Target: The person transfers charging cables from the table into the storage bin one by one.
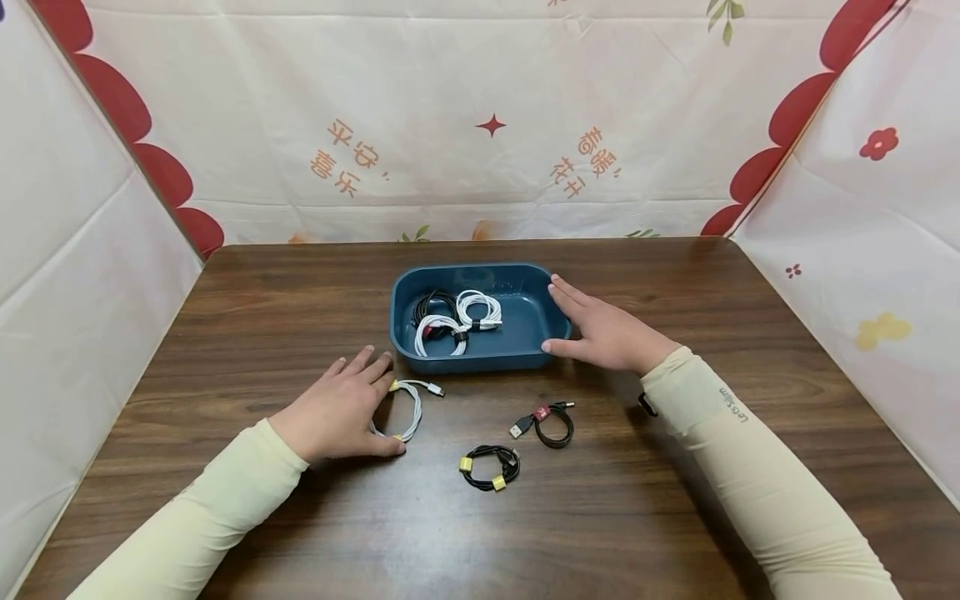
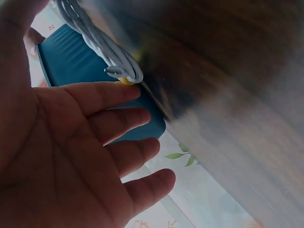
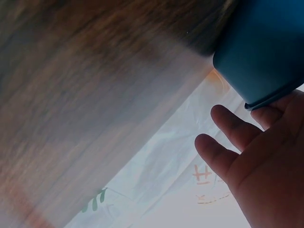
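Observation:
My left hand [image 1: 341,408] is spread on the wooden table, thumb and index finger on either side of a coiled white cable [image 1: 417,414] with yellow ties. In the left wrist view its fingers are straight, and the cable coil [image 2: 107,45] sits by the index finger. My right hand [image 1: 611,331] rests against the right end of a blue plastic bin [image 1: 480,363], thumb at the front rim and straight fingers by the back corner. Two white coiled cables [image 1: 480,310] and a black one [image 1: 435,305] lie in the bin's left half.
In front of the bin lie a black USB cable [image 1: 555,427] with a red tie and a black cable coil [image 1: 491,467] with yellow ties. A printed cloth [image 1: 450,100] encloses the wooden table [image 1: 300,283] at the back and sides.

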### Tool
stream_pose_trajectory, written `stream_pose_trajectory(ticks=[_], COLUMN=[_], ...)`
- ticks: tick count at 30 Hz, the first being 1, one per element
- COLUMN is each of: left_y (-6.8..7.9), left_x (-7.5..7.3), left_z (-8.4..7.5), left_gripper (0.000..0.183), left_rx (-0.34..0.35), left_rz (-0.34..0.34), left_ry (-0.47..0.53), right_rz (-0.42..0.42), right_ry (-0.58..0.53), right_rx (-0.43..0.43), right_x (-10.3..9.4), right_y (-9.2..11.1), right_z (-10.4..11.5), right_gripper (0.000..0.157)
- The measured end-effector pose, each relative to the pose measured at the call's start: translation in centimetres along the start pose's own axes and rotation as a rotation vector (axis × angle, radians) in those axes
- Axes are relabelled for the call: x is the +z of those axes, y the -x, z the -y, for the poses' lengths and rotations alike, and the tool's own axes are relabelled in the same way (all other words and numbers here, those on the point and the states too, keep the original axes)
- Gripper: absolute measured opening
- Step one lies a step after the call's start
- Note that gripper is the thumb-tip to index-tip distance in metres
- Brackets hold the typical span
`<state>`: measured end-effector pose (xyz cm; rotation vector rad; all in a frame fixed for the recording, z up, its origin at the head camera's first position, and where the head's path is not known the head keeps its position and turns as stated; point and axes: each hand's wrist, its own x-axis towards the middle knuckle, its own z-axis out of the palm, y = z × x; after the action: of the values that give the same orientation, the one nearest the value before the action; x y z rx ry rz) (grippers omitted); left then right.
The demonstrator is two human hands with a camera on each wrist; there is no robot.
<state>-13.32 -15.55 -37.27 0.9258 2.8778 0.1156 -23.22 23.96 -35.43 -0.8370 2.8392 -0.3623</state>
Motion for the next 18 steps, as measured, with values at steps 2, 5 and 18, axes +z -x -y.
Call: stream_pose_trajectory(ticks=[2, 5, 18], left_y=[-0.02, -0.06, -0.02], left_x=[0.05, 0.23, 0.19], left_z=[0.14, 0.34, 0.81], left_gripper=[0.102, 0.103, 0.103], left_rx=[-0.002, -0.007, 0.008], left_rz=[0.005, 0.01, 0.009], left_ry=[0.011, 0.03, 0.041], right_rz=[0.003, 0.005, 0.002], right_ry=[-0.004, -0.002, 0.0], right_rx=[0.003, 0.006, -0.001], right_x=[-0.07, -0.02, 0.05], right_y=[0.04, -0.02, 0.02], right_z=[0.06, 0.02, 0.02], right_gripper=[0.101, 0.1, 0.1])
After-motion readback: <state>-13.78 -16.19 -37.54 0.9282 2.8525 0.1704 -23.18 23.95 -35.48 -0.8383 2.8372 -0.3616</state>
